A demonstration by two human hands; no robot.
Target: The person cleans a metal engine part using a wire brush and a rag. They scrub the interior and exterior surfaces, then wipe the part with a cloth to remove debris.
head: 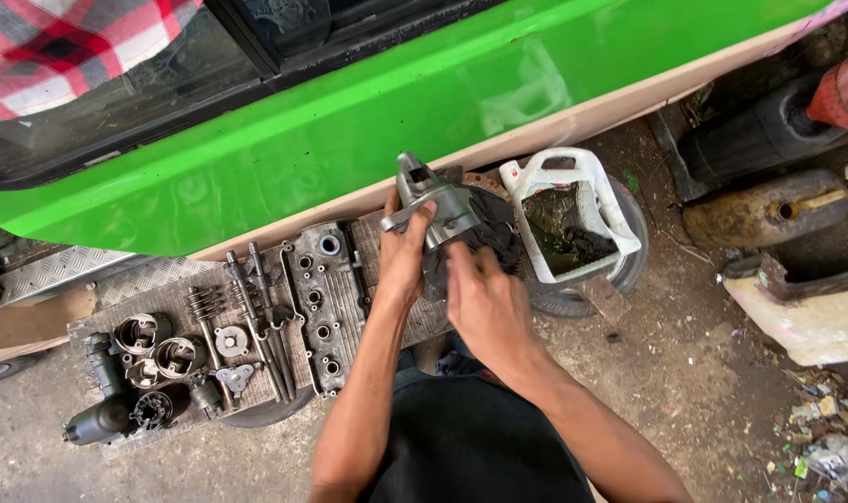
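Big green vehicle body (pixel 368 121) across the top, with a dark window (pixel 116 102) and a red and white checked cloth (pixel 61 47) behind the glass. Pale strip along the bottom edge of the green part.

Dirty ground (pixel 703 345) below, with bits of rubbish (pixel 824 438) at the right corner. Large dark container (pixel 759 130) at the upper right, cut off by the edge. Rusty brown tank (pixel 768 214) with a round hole just below it.

Flat board (pixel 163 289) on the left, full of engine parts. Grey cylinder head cover (pixel 321 303) with round holes, lying flat. Two pistons (pixel 158 345) side by side near the left end. Long thin rods (pixel 256 317) between pistons and cover. Black starter motor (pixel 102 401) at the board's far left. Small parts there hard to tell apart.

Old tyre (pixel 629 251) lying flat by the vehicle. White cut-open jug (pixel 573 214) on it, holding dark dirty oil.

Grey metal engine part (pixel 438 205) held up just left of the jug. Left hand (pixel 405 256) wrapped around its lower left side, fingers closed on it. Right hand (pixel 480 303) just beside, fingers pressed onto a dark rag (pixel 494 237) against the part. Rag partly hidden by the hand and the part.

Dark clothes of the person at the bottom, cut off by the edge.
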